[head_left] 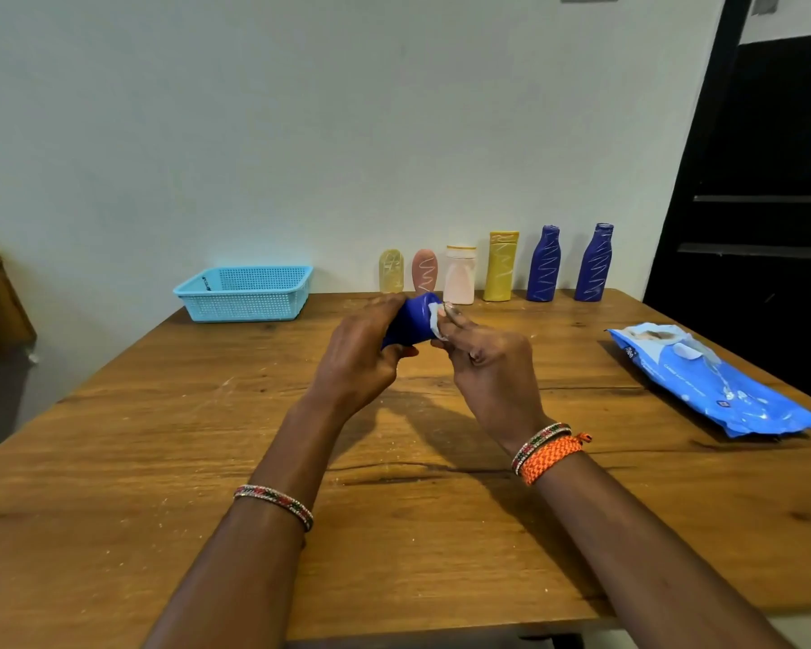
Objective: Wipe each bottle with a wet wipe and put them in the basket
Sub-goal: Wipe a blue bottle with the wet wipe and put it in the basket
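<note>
Six bottles line the wall at upper right, wipe pack at right. At centre, above the surface, my left hand grips the blue bottle, long axis tilting up-right; my right hand pinches the wet wipe against it. Blue basket, upper left, apparently holds nothing.

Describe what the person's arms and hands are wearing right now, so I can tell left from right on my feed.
Both forearms are bare, no sleeves or gloves. The left hand has one thin beaded bracelet on its wrist. The right hand has a similar beaded bracelet plus a braided orange band beside it.
</note>
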